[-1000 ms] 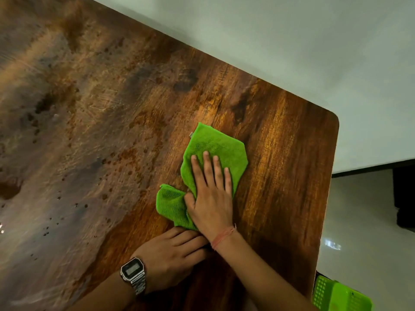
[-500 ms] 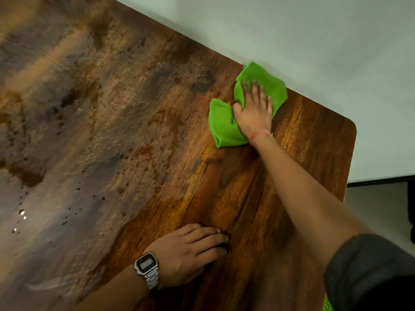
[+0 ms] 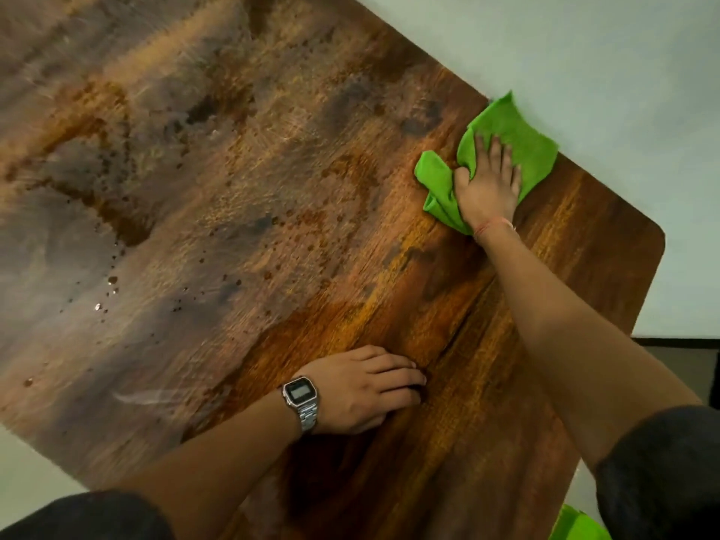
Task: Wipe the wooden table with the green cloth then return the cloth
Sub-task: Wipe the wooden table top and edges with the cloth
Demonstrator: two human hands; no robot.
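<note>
Surface (image 3: 241, 235): wooden, droplets and streaks at left, unwiped. Left hand (image 3: 364, 387): flat, fingers spread, holding nothing, bracing. Right hand (image 3: 489, 189): palm pressed flat on cloth (image 3: 514, 130) at far edge. Best practice: keep even pressure, overlap strokes toward the wet patch.

Soft indoor light falls on the table (image 3: 350, 228), with pale glare washing its left side and darker shadow near the bottom edge; motion blur softens the cloth (image 3: 506, 130) and right hand (image 3: 487, 189), and wide-angle distortion bends the edges
</note>
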